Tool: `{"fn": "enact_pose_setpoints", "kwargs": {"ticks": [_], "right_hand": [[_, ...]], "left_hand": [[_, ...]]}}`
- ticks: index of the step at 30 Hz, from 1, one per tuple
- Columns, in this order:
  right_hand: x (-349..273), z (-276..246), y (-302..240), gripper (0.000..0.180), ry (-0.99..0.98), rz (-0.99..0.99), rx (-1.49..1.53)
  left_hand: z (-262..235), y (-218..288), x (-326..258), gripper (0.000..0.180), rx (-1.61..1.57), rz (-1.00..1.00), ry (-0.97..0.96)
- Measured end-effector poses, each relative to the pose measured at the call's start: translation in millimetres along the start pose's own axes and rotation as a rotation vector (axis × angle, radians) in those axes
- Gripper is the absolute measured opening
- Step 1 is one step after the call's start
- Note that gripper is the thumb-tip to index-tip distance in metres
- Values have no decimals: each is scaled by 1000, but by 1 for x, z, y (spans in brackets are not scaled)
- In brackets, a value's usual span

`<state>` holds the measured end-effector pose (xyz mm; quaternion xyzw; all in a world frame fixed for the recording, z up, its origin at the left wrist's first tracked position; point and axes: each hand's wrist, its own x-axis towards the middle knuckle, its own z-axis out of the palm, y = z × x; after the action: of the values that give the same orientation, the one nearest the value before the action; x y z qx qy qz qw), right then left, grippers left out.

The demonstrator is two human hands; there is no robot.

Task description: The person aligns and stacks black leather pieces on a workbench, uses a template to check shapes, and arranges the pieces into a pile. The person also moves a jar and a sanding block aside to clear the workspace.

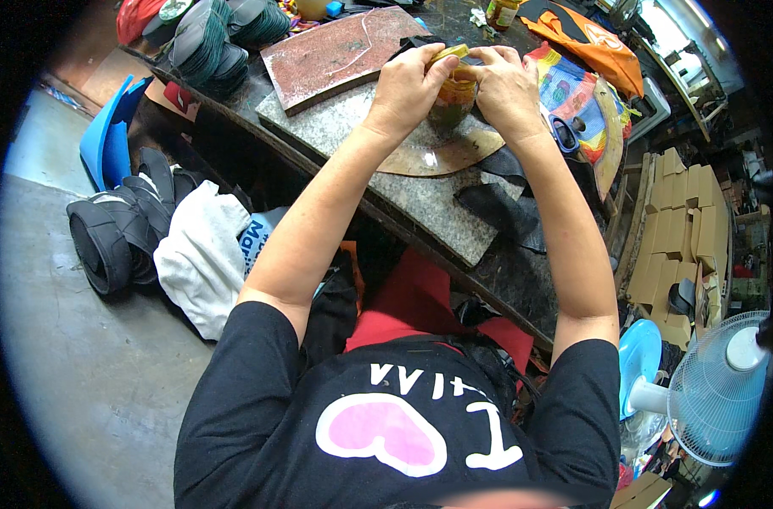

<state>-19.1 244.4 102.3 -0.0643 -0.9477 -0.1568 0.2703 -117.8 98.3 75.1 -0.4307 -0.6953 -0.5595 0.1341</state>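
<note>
Over the far part of the workbench, both my hands are closed around the top of a small glass jar (451,110) with orange-brown contents. My left hand (406,92) pinches a yellow lid (451,54), which sits tilted at the jar's mouth. On the other side, my right hand (509,95) has its fingers at the lid and the jar's upper rim. Whether the lid is fully off the jar, I cannot tell. Beneath the jar, a curved brownish flat piece (442,159) lies on a grey speckled stone slab (314,127). Black material scraps (498,208) lie below my right forearm.
A reddish slab (331,59) lies at the back left, beside stacked dark pieces (201,51). Blue-handled scissors (563,134), patterned cloth (565,85) and an orange bag (594,47) are to the right. A fan (717,390) and cardboard boxes (671,208) stand farther right.
</note>
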Motion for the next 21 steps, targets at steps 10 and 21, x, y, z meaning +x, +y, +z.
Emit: {"fn": "enact_pose_setpoints", "kwargs": {"ticks": [10, 21], "right_hand": [[-18, -31, 9, 32, 182, -29, -21], [-78, -46, 1, 32, 53, 253, 832]], "left_hand": [[3, -2, 3, 45, 42, 110, -38], [-101, 6, -67, 33, 604, -172, -365]]}}
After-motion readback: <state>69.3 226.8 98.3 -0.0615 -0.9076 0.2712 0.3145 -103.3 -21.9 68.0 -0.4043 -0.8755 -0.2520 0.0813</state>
